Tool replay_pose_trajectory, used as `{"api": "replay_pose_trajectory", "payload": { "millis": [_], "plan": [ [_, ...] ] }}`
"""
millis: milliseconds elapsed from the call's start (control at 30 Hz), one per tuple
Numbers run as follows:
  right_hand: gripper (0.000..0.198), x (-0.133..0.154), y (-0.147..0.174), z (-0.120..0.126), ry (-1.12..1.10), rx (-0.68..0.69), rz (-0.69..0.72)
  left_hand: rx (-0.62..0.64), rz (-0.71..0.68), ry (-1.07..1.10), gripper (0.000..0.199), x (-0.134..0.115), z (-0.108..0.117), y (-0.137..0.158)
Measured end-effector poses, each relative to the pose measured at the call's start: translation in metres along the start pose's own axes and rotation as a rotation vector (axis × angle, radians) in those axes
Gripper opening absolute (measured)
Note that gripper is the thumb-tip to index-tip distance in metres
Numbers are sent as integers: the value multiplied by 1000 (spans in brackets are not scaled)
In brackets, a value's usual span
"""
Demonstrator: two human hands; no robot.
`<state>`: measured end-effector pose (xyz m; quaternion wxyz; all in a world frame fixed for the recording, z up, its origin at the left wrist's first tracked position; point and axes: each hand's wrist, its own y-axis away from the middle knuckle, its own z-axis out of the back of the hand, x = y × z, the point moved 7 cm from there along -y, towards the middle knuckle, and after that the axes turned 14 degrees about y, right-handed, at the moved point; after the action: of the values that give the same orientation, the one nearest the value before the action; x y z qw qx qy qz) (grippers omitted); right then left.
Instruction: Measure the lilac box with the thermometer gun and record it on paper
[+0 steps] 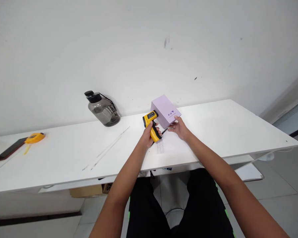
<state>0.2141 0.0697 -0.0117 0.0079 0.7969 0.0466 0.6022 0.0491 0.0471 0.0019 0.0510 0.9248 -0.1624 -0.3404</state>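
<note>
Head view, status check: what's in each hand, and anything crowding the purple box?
Left hand gripping yellow thermometer gun, nose toward purple box. Right hand open, fingertips on box's near edge. Dark water bottle stands apart, to the left.

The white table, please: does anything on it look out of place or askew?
Little stands out. The purple box sits skewed to the table edge, the right hand touching its corner. The left hand grips a yellow thermometer gun.
</note>
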Motion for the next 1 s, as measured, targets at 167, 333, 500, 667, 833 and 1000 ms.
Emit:
{"api": "replay_pose_trajectory", "payload": {
  "millis": [167,333,500,667,833,1000],
  "plan": [
    [60,-1,-1,1,0,0,3,-5,15,6,42,1,-1,0],
    [61,-1,-1,1,-1,-5,-2,13,7,2,42,1,-5,2],
    [65,1,1,1,0,-17,17,32,-18,-28,38,0,-8,4],
    [63,1,1,2,6,-17,33,42,-24,-31,40,0,-6,3],
    [63,0,1,3,15,-16,30,48,-40,-34,41,0,-4,2],
    [63,1,1,3,9,-14,31,51,-34,-25,38,0,-6,3]
  ]
}}
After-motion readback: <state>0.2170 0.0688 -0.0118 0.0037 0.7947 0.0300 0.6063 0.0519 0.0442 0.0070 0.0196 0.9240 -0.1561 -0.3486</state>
